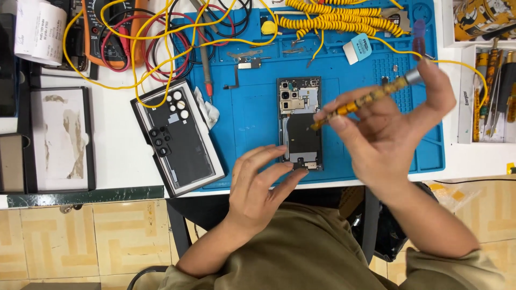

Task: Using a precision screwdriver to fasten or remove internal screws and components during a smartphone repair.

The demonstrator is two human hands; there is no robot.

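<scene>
An opened smartphone (300,121) lies face down on a blue work mat (247,113), its inner boards and camera modules exposed. My left hand (263,180) rests at the phone's lower end, fingertips touching a small dark part at its bottom edge. My right hand (392,131) holds a yellow patterned precision screwdriver (365,99) tilted, its tip hovering over the phone's right side near the middle. The phone's removed back cover (180,137) lies to the left, half on the mat.
Yellow and red cables and a coiled yellow cord (328,19) cross the mat's far side. A multimeter (110,29) sits at the back left. A tool tray (492,91) with screwdrivers stands right. A flat box (59,139) lies left. The table edge runs just below the phone.
</scene>
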